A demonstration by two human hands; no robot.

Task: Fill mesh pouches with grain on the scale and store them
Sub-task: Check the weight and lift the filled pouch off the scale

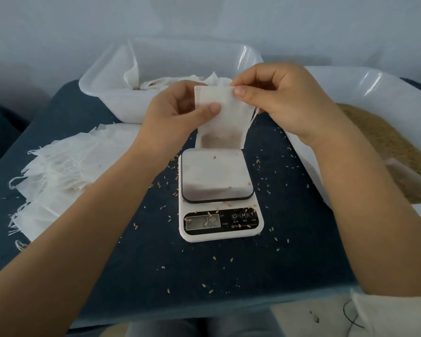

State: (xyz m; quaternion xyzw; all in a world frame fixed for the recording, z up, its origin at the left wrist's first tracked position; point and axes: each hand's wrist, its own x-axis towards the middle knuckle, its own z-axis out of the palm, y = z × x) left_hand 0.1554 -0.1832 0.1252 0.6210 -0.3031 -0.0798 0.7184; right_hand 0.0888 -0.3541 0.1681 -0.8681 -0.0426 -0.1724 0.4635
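Observation:
I hold a white mesh pouch (223, 117) upright above the far edge of the white digital scale (219, 210). Brown grain shows through its lower part. My left hand (178, 115) pinches the pouch's left side with the thumb in front. My right hand (275, 96) pinches the top right corner. The scale's platform (214, 176) bears a few loose grains, and its display is lit.
A pile of flat mesh pouches (63, 164) lies at the left on the dark blue surface (204, 276). A white tub (102, 76) with filled pouches stands behind. A white tub (374, 83) of brown grain sits at the right. Loose grains are scattered around the scale.

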